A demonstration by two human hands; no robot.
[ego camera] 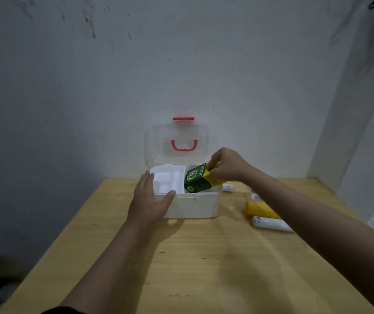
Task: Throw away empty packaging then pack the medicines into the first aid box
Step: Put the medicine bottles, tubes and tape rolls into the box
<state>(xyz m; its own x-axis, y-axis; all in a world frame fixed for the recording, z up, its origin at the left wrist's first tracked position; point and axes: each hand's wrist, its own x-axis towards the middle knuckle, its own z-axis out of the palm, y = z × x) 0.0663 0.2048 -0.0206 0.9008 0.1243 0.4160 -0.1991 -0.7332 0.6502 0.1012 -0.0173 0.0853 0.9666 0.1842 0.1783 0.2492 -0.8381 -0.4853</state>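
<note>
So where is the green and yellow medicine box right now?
Head view, centre-right: the green and yellow box is tilted into the first aid box's right side, pinched by the right hand.

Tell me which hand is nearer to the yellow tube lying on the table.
Right. The right hand holds the green and yellow box over the first aid box, up and left of the yellow tube. The left hand rests on the box's far left side.

Pale wooden table (204, 268) against scuffed white wall (136, 64) (dim light) — corner right.
</note>
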